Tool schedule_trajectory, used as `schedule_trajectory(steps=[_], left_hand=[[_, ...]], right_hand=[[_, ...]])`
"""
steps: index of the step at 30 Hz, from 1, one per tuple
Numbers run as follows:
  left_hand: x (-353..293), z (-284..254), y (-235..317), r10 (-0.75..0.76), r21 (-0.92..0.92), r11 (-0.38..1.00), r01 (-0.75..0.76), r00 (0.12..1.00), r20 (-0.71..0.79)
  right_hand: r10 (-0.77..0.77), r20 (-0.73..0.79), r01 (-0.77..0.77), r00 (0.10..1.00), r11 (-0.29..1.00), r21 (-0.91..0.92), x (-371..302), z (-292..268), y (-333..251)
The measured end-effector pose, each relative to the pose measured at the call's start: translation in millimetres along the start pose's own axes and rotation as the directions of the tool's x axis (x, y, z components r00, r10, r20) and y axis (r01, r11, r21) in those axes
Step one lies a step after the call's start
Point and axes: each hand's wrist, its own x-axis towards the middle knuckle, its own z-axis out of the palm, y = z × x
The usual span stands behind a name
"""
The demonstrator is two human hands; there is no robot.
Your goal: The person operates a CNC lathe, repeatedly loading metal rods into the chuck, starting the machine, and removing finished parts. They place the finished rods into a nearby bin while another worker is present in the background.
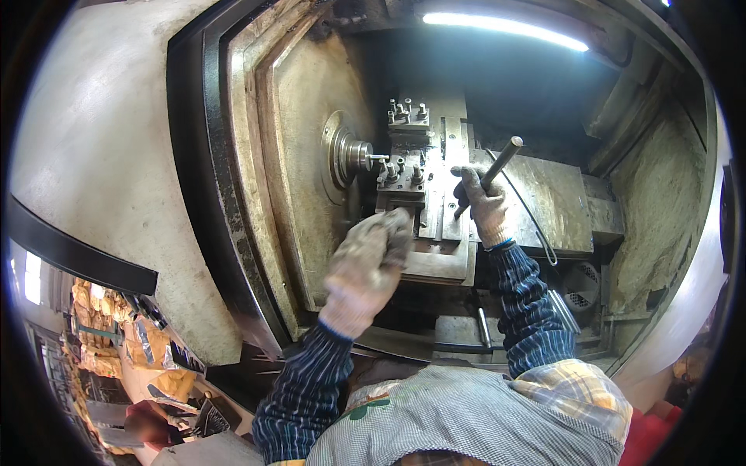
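My right hand [487,208], in a soiled knit glove, is wrapped round a thick metal rod [505,157] that slants up and to the right above the lathe's slide. In the same kind of glove, my left hand [367,268] hangs lower and nearer, left of the slide, slightly smeared by motion. Its fingers are curled together, and whatever they may hold is hidden. Beyond it, a tool block [400,177] with several upright bolts faces the spindle chuck [359,155]. From the chuck a thin bright workpiece [378,157] sticks out towards the block.
A second bolted tool block [408,114] stands farther back. Right of the slide, a thin bent rod with a looped end [550,252] lies against the metal cover [548,202]. The machine's door frame [225,179] curves along the left. A lit tube lamp [505,29] hangs above.
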Motion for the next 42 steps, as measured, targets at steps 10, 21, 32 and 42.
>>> schedule_trajectory(steps=[10, 21, 32, 42], left_hand=[[138.1, 106.6, -85.4, -0.234, 0.207, 0.960, 0.188, 0.945, 0.227], [140.6, 125.7, -148.0, -0.462, 0.785, 0.597, -0.165, 0.730, 0.504], [195.2, 142.4, -134.0, -0.364, 0.447, 0.879, -0.167, 0.371, 0.854], [210.1, 170.8, 13.6, 0.357, -0.078, 0.928, -0.363, 0.815, 0.457]], right_hand=[[-0.023, -0.054, 0.024, 0.998, 1.000, 0.006, 0.4, -15.5, 19.3], [0.096, -0.041, -0.091, 0.995, 0.991, 0.098, -6.1, -21.0, 10.1], [0.102, -0.049, -0.105, 0.994, 0.993, -0.061, -19.5, -17.6, 9.5], [0.056, -0.089, -0.038, 0.994, 0.982, 0.187, -23.0, -6.0, 6.2]])
